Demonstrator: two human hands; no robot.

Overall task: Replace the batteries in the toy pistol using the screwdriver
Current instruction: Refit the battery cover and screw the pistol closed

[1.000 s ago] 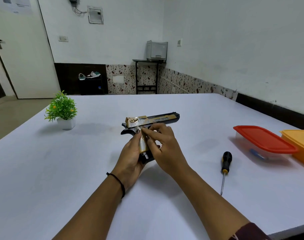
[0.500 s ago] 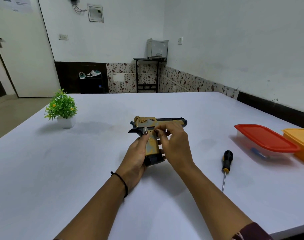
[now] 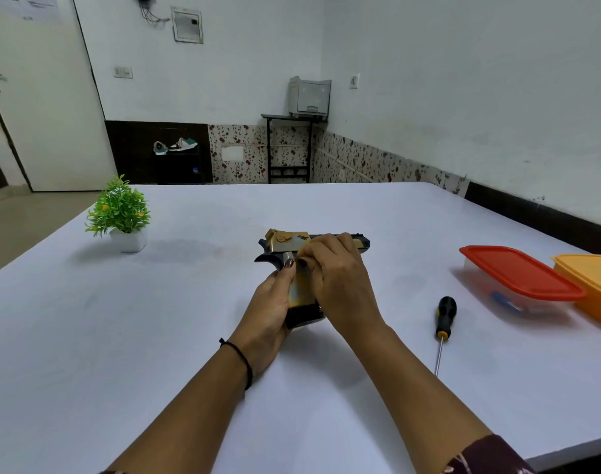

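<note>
The toy pistol [image 3: 287,239] sits over the middle of the desk [image 3: 155,336], barrel pointing right. The left grip [image 3: 271,302] is curled round its handle. The right grip [image 3: 340,278] is clamped on its upper handle. The screwdriver [image 3: 444,314] lies apart, right.

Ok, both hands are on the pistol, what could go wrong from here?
First, the right hand picks bare-fingered at the toy pistol grip while the screwdriver lies untouched: forcing the cover may crack it. Second, the left hand alone grips the pistol, so a hard pull could jerk it loose.
</note>
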